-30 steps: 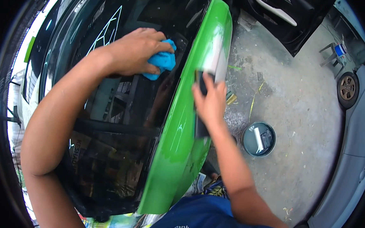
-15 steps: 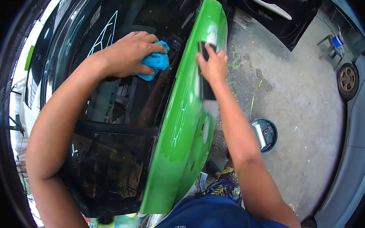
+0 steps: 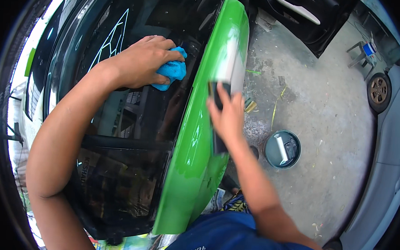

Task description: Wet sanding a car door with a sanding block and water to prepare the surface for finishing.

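Observation:
A bunched blue cloth (image 3: 172,71) is gripped in my left hand (image 3: 144,61), which rests on the dark window glass (image 3: 140,108). Beside it, my right hand (image 3: 227,113) is closed on a long black sanding block (image 3: 216,95) held against the side of the green car door (image 3: 194,138). The block is somewhat blurred. A pale, whitish patch (image 3: 230,58) shows on the door above the block, while the rest of the panel is glossy green. My right hand hides part of the block and of the panel under it.
On the concrete floor to the right stands a round dark bucket (image 3: 275,161) with liquid, a white strip-like piece and a dark item inside. An open black car door (image 3: 300,21) juts in at the top. A grey car (image 3: 391,135) lines the right side, near a small stool (image 3: 364,54).
My right hand has drawn the sanding block down along the door toward me, uncovering more of the pale patch. My left hand with the cloth has barely moved.

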`<state>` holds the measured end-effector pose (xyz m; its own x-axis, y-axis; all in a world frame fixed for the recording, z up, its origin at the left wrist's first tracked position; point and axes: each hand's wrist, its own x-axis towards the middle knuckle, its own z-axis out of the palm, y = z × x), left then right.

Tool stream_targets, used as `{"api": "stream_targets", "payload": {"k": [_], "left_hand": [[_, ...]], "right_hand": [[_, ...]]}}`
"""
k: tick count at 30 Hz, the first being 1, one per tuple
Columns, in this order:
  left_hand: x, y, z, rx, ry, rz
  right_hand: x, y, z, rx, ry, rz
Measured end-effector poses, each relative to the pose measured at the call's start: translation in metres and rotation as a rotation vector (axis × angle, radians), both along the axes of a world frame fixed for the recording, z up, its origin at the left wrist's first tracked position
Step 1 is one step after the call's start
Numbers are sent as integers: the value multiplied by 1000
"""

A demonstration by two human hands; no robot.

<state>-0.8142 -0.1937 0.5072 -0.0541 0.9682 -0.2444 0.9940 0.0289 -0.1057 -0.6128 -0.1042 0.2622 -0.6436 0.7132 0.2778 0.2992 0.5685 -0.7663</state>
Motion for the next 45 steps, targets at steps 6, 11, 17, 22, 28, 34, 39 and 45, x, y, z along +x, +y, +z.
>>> {"api": "stream_targets", "payload": {"k": [6, 11, 17, 22, 28, 34, 39, 45], "left_hand": [[10, 28, -3, 49, -21, -77], [3, 3, 2, -58, -14, 39], [15, 31, -1, 3, -15, -28], [4, 4, 2, -19, 9, -2], [9, 21, 4, 8, -31, -53], [5, 8, 4, -66, -53, 44], [16, -3, 3, 30, 12, -8], [35, 34, 7, 5, -63, -2]], "right_hand": [[-41, 124, -8, 41, -17, -83], [10, 0, -5, 26, 24, 36], [-42, 135, -11, 76, -27, -61], [4, 11, -4, 30, 35, 50], [-40, 109, -6, -1, 24, -41], [-34, 60, -4, -50, 5, 2], [-1, 14, 6, -96, -23, 38], [-141, 289, -23, -62, -51, -207]]}}
